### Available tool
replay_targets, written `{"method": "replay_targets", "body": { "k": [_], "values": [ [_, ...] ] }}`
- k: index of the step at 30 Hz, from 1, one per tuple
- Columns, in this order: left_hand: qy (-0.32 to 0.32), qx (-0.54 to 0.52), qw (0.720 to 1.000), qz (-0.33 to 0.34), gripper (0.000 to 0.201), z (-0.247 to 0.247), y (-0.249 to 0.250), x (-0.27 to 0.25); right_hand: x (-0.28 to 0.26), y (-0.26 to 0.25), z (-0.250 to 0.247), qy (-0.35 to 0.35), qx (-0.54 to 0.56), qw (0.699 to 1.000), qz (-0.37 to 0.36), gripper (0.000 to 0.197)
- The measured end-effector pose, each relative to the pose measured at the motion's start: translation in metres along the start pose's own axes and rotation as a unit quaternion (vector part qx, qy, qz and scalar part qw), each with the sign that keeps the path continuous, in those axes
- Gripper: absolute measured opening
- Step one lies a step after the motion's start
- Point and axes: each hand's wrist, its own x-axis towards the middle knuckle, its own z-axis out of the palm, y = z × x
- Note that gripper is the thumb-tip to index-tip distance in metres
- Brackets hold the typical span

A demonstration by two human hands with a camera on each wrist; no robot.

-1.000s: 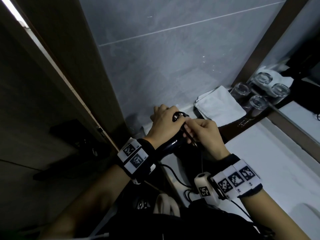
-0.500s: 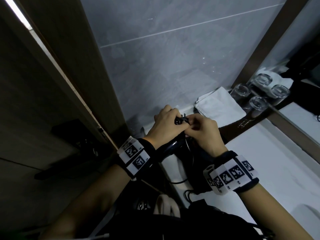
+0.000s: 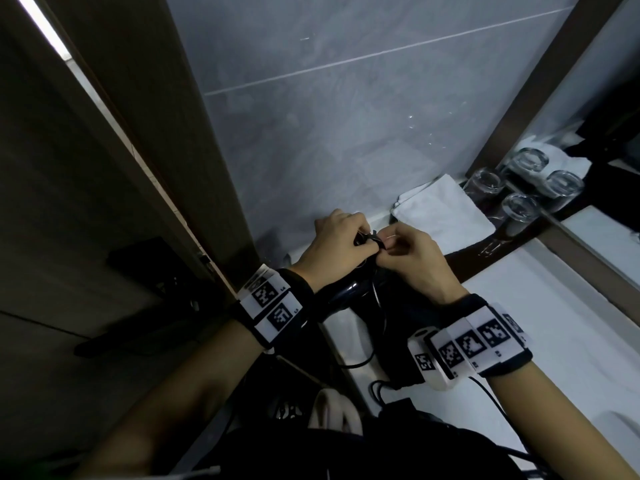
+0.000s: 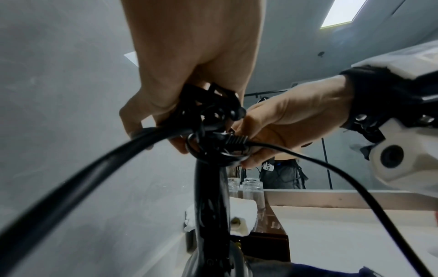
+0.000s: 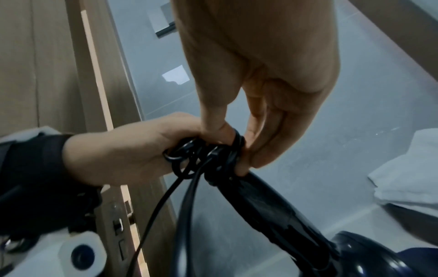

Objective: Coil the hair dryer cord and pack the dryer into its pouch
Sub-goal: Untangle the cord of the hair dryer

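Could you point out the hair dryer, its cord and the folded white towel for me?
hair dryer (image 5: 279,209): right wrist view, on the glossy black handle.
cord (image 4: 331,165): left wrist view, on the loose strand trailing away.
towel (image 3: 446,216): head view, on its flat top face.

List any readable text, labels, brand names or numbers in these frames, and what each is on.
No legible words, brands or numbers anywhere.
Left wrist band: black-and-white square marker codes, with tiny characters beside them too small to read.
Right wrist band: the same marker codes; small print unreadable.
Hair dryer: glossy black handle, no marking readable.
Tag on the person reflected in the mirror: a code pattern, too small to read.
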Motion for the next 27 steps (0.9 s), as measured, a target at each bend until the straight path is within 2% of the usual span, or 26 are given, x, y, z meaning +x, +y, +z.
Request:
{"method": "replay_targets", "body": {
  "k": [7,14,19,21,24,25,27],
  "values": [
    [-0.008,-0.038,0.999,0.000,0.013,0.001,-0.008,-0.003,-0.002,0.001,-0.002,0.008,0.015,1.000,0.004,0.014],
    [-0.058,-0.067,0.996,-0.013,0.013,-0.010,-0.019,-0.001,-0.001,0.003,-0.005,-0.028,0.009,0.999,-0.022,0.015],
    [-0.064,-0.099,0.993,-0.024,0.010,-0.014,-0.020,-0.003,-0.001,0.007,-0.001,-0.076,0.111,0.991,0.010,0.018],
    [-0.059,-0.098,0.993,-0.025,0.008,-0.012,-0.020,-0.002,-0.001,0.010,0.002,-0.063,0.149,0.987,0.018,0.022],
    [-0.039,-0.102,0.993,-0.040,0.005,-0.009,-0.021,-0.002,0.001,0.018,0.000,0.008,0.200,0.978,0.060,0.050],
    [-0.028,-0.105,0.993,-0.046,0.004,-0.007,-0.021,-0.002,0.000,0.019,-0.002,0.034,0.190,0.979,0.065,0.052],
    [-0.001,-0.109,0.993,-0.049,0.002,-0.002,-0.019,-0.003,-0.002,0.018,-0.002,0.065,0.155,0.984,0.051,0.032]
  ]
}}
